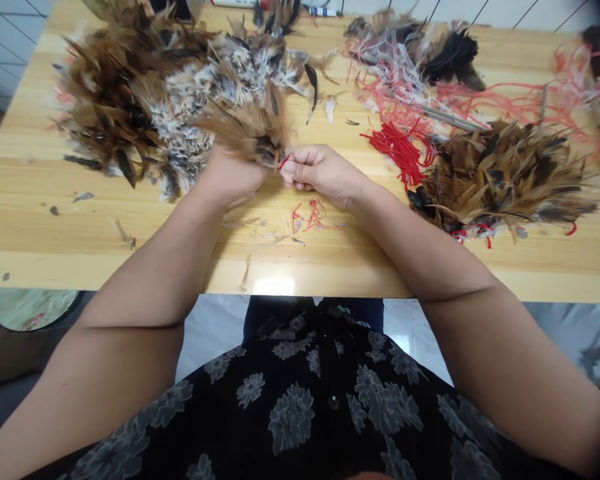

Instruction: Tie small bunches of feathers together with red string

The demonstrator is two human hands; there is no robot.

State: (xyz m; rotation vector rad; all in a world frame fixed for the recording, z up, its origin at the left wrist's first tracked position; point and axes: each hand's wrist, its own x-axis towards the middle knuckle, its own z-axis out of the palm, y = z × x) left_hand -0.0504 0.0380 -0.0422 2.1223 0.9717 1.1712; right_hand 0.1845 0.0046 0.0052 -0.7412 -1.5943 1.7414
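My left hand (pixel 237 175) is closed around a bunch of brown feathers (pixel 253 127), whose tips fan out above my fingers. Right beside it, my right hand (pixel 323 175) pinches a short red string (pixel 283 162) at the base of that bunch. Whether the string goes all the way around the quills is hidden by my fingers. On the wooden table below lie red string scraps (pixel 310 213) and bits of feather. A bundle of cut red strings (pixel 399 150) rests to the right of my right hand.
A large heap of brown and grey-white feathers (pixel 115 87) covers the back left. At the right sits a pile of brown feather bunches (pixel 505 173) with red string at the base. Behind it are tangled pink strips (pixel 510 100) and dark feathers (pixel 453 57). A round stool (pixel 34 308) stands at lower left.
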